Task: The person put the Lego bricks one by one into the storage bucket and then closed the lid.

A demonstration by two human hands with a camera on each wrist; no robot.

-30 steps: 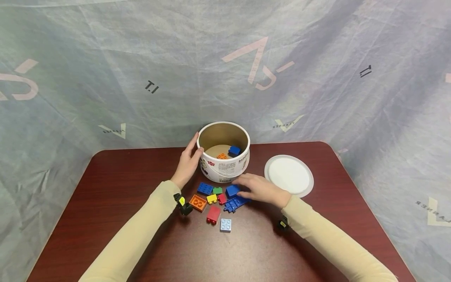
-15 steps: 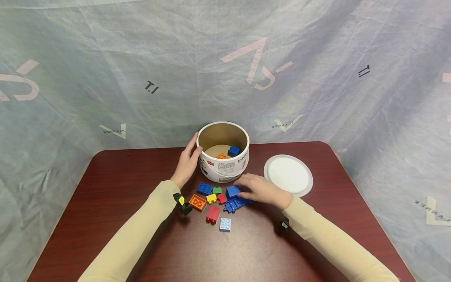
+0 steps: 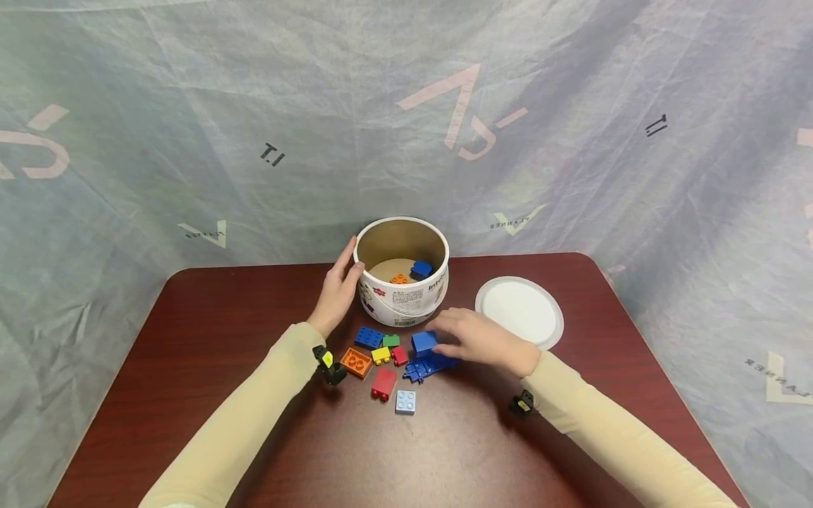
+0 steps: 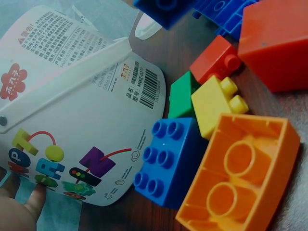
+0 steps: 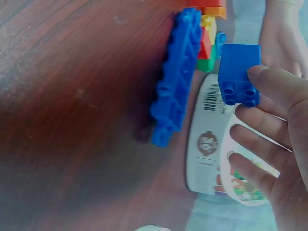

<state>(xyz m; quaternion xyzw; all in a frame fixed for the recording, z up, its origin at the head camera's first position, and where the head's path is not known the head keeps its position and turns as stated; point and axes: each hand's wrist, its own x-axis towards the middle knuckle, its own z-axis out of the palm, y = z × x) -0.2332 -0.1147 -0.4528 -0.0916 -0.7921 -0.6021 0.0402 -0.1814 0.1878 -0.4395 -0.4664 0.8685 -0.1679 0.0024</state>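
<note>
We observe left hand (image 3: 333, 298), spread wide, touching bucket (image 3: 406, 303) at nine o'clock; at bucket's five o'clock, right hand (image 3: 478, 337) pinches blue block (image 3: 423, 343).

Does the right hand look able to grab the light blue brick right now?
Probably not yet: the right hand pinches a blue block, though the light blue brick lies uncovered on the table.

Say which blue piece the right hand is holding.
The smooth-faced blue block, pinched in the right hand; the long blue piece and six-stud blue brick lie on the table, and another blue block sits in the bucket.
</note>
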